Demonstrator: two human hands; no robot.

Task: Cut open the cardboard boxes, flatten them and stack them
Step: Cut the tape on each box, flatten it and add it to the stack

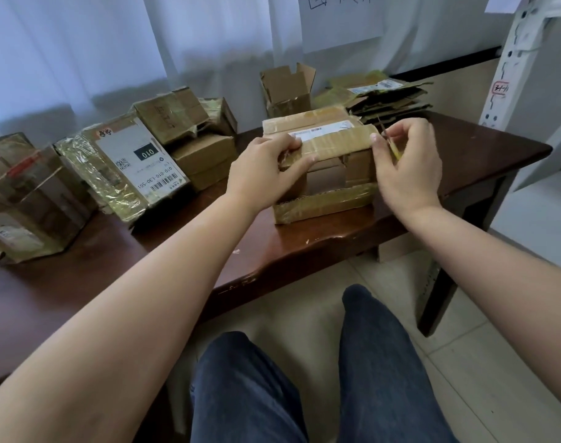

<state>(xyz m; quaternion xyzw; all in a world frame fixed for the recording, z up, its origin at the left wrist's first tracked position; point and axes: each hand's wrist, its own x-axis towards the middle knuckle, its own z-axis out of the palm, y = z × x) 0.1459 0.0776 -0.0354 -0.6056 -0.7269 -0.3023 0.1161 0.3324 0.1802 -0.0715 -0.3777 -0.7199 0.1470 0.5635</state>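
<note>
A taped cardboard box (pixel 324 174) stands near the front edge of the dark wooden table (pixel 483 148). Its near side is partly open, with a hollow showing inside. My left hand (pixel 266 169) grips the box's top left front corner, thumb on the flap. At the top right corner, my right hand (pixel 407 164) pinches a thin yellow-handled cutter (pixel 392 147) and also touches the flap edge. A white label (pixel 320 131) runs across the box top. Behind it to the right lies a stack of flattened cardboard (pixel 391 100).
Several taped boxes crowd the table's left side, among them one with a white "010" label (pixel 135 164) and a clear-wrapped one (pixel 30 199). An open small box (pixel 287 89) stands at the back. A white shelf post (pixel 509 62) rises at right. My legs are below the table edge.
</note>
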